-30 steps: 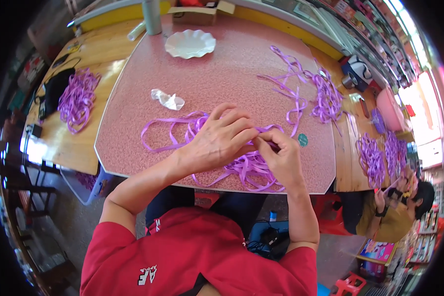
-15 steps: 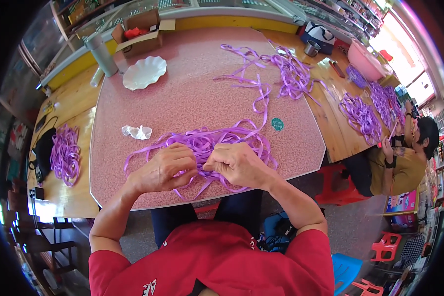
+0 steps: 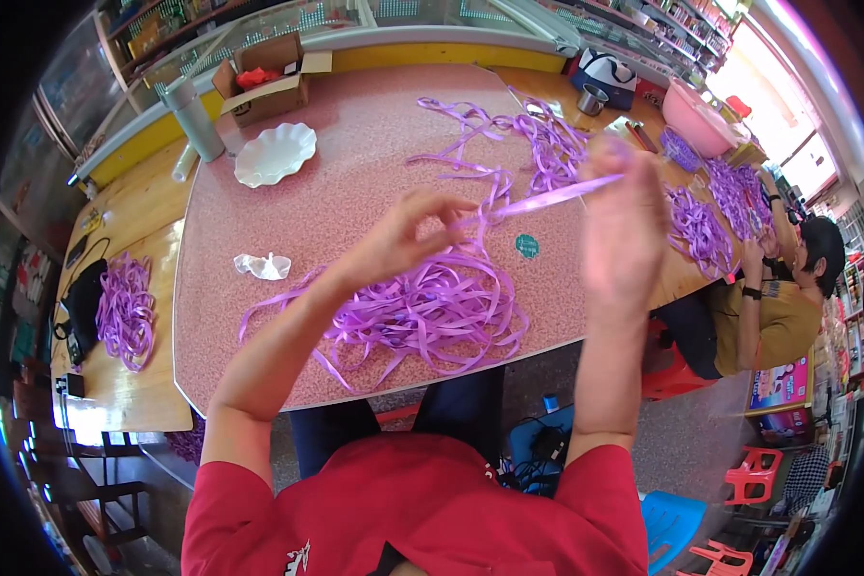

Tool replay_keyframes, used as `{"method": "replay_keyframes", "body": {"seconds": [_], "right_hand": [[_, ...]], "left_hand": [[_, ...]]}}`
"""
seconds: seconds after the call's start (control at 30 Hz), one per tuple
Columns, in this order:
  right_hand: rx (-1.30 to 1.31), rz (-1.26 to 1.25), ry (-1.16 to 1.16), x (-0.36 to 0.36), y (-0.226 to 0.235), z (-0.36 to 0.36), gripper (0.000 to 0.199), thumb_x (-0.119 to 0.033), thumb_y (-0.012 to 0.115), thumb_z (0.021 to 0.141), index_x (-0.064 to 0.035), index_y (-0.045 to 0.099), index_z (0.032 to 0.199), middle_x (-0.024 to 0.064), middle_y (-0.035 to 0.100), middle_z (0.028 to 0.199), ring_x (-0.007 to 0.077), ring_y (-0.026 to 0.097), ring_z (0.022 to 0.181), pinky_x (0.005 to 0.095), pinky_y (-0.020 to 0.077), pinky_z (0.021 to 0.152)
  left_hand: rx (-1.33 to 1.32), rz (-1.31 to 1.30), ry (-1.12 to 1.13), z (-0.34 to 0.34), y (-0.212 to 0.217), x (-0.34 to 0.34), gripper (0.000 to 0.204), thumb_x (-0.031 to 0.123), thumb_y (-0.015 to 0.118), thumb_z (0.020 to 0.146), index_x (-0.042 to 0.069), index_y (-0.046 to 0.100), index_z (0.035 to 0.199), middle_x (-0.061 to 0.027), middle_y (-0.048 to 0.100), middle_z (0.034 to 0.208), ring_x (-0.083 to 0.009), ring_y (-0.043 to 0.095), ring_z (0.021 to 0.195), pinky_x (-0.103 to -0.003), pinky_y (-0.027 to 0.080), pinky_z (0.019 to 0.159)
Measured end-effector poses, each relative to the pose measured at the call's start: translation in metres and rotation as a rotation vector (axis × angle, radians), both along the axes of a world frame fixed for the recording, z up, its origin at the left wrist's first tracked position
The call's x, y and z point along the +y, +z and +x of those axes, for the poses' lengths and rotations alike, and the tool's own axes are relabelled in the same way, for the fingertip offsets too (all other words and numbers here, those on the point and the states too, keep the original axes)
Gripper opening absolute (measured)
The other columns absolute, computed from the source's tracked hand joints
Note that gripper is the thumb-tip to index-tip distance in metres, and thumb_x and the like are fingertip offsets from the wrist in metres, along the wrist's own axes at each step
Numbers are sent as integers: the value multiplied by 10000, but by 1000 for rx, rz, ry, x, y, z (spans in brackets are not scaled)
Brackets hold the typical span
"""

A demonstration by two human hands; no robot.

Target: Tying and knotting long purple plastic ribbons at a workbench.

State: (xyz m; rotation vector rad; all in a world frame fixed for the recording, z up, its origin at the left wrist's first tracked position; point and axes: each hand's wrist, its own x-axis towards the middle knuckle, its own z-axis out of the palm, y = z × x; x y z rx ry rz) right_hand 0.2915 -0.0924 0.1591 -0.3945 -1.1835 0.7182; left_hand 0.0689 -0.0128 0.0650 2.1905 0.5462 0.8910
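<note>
A stretch of purple ribbon runs taut between my two hands, above the table. My left hand has its thumb and fingers closed around the ribbon's lower end, over the far side of a loose purple ribbon pile. Raised to the right, my right hand grips the higher end; motion blurs its fingers. The pile lies tangled near the front edge of the pink speckled table. More purple ribbon is strewn at the far right of the tabletop, partly hidden behind my right hand.
Crumpled white tissue and a round green sticker flank the pile. Farther back stand a scalloped white plate, a flask and an open cardboard box. At right, a seated co-worker handles other ribbons.
Both hands have risen from the pile, where they were close together. My right hand has swung far up and right, drawing out the ribbon; my left has moved slightly forward and right.
</note>
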Motion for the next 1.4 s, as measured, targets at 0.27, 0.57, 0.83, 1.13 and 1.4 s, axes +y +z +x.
{"method": "replay_keyframes", "body": {"seconds": [0.27, 0.57, 0.83, 1.13, 1.4], "right_hand": [[308, -386, -4, 8, -77, 127, 224, -303, 593, 1008, -82, 629, 1015, 23, 597, 878, 82, 499, 656, 207, 427, 564], [154, -818, -467, 20, -157, 192, 291, -331, 648, 976, -45, 657, 1028, 32, 644, 828, 118, 637, 713, 255, 526, 599], [-695, -642, -1069, 44, -167, 175, 328, -239, 631, 956, 3, 643, 1178, 150, 677, 1023, 224, 673, 907, 326, 546, 743], [-855, -276, 73, -9, -88, -86, 348, -79, 730, 873, -1, 654, 1204, 138, 708, 1063, 205, 694, 949, 330, 536, 842], [-845, -330, 85, -5, -92, -79, 119, -25, 678, 914, 18, 710, 1020, 76, 715, 865, 119, 668, 725, 252, 531, 664]], "left_hand": [[8, -517, -108, -61, 0, 15, 188, 177, 665, 961, 28, 654, 1075, 4, 646, 962, -79, 585, 911, -250, 474, 837], [183, -393, 278, -163, -26, 4, 206, 217, 685, 939, 13, 689, 969, 10, 649, 862, -82, 570, 841, -256, 464, 750], [170, -470, 313, -147, -28, -19, 194, 220, 674, 949, 32, 682, 996, 30, 638, 896, -59, 555, 864, -245, 458, 783], [-62, -614, 101, -80, 8, -57, 226, 209, 667, 960, 13, 674, 1070, 10, 661, 928, -64, 588, 858, -240, 478, 773], [-124, -764, 117, -109, 6, -65, 231, 227, 664, 965, 12, 664, 1050, 9, 652, 878, -63, 589, 818, -233, 472, 737]]}}
